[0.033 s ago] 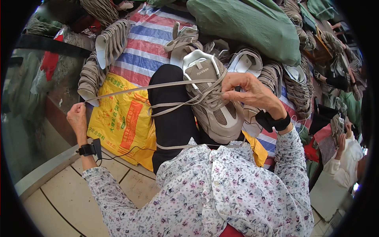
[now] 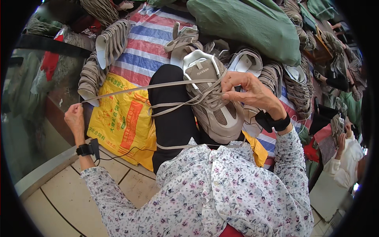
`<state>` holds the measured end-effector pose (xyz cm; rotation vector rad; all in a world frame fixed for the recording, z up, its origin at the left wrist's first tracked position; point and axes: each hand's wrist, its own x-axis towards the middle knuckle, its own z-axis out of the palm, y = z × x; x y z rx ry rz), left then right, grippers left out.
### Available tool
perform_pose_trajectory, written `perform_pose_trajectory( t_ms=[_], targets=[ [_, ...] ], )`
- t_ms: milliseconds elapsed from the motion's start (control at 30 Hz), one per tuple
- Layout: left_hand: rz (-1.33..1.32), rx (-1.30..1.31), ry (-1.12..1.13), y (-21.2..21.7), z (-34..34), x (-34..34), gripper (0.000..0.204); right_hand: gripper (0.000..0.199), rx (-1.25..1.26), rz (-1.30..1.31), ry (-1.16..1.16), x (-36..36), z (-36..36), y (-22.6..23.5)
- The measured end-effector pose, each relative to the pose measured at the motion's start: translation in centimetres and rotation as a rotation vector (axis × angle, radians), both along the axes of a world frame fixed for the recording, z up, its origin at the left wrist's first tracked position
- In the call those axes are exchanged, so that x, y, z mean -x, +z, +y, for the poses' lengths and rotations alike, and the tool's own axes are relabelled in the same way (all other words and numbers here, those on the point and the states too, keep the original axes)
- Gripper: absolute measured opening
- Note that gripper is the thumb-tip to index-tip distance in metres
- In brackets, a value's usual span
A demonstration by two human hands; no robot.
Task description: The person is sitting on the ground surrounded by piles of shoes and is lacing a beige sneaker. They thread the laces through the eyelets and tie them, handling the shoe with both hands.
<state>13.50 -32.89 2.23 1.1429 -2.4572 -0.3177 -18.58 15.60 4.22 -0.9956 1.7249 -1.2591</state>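
Lacing a beige sneaker [image 2: 213, 106] that lies across the person's lap on the black trouser leg [image 2: 173, 114], toe toward the body, heel & tongue pointing away. Right hand [image 2: 246, 93] sits on the lace rows near the top eyelets, fingers curled together and pinching the crossed laces against the upper. Left hand [image 2: 75, 118] is out wide to the left, fist closed on the end of the flat beige shoelace [image 2: 150, 86], which runs taut in a straight line from the shoe to that hand. A second strand hangs looser, crossing the knee lower down.

To do this step well, imo: keep the pull in line w/ the eyelet so the flat lace doesn't twist, and let the right fingers hold the crossings down so earlier rows don't slacken while the left draws the length through. Even tension both sides, else the tongue skews. Watch the loose strand on the knee – easy to snag.

Around: yellow plastic bag [image 2: 118, 118] beside the leg, striped tarp [image 2: 154, 35] under stacks of beige shoe uppers [image 2: 112, 39], a green sack [image 2: 244, 25] beyond. Another person [image 2: 347, 154] sits at far right
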Motion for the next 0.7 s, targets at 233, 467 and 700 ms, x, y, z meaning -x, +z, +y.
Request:
perform_pose_trajectory(
  t_ms=[233, 467, 700],
  targets=[
    [-0.141, 0.155, 0.078, 4.6, -7.2, -4.7, 0.024, 0.013, 0.072, 0.12, -0.083, 0.3, 0.0, -1.3],
    [-0.115, 0.265, 0.109, 8.3, -8.5, -5.7, 0.02, 0.013, 0.13, 0.211, -0.175, 0.0, -1.1, -2.4],
    [0.159, -0.152, -0.55, 4.9, 15.7, 12.6, 0.02, 0.009, 0.169, 0.466, -0.136, 0.0, -1.8, -2.5]
  ],
)
